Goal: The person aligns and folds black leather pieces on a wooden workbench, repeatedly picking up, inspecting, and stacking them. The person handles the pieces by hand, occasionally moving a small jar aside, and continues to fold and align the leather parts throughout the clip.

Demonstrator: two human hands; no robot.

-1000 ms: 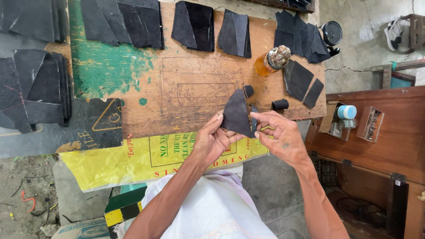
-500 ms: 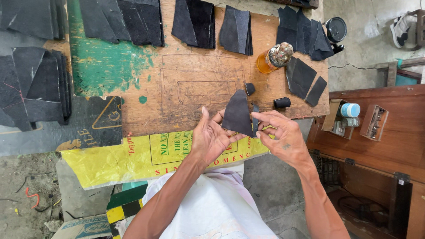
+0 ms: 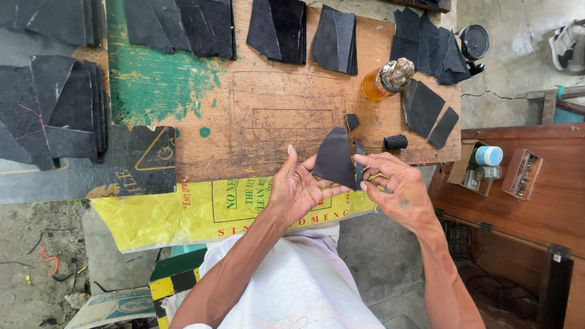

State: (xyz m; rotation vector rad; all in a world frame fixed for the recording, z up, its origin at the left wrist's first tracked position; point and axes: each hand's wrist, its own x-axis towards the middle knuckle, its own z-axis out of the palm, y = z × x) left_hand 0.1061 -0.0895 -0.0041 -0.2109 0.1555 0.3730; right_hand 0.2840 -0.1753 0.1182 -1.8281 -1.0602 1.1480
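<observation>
Worn wooden workboard (image 3: 268, 131) with stacked dark cut pieces (image 3: 277, 27); amber glue bottle (image 3: 384, 81) at far right, contents unclear. Black leather piece (image 3: 335, 159) above near edge, between open-palmed left hand (image 3: 298, 189) and pinching right hand (image 3: 396, 189).

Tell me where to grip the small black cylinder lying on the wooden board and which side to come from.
Grip the small black cylinder across its round middle, coming straight down from above. It lies on its side on the wooden board, with bare wood before and behind it, so fingers probably fit there. The black pieces to its right crowd that end; the right hand is nearest.
</observation>
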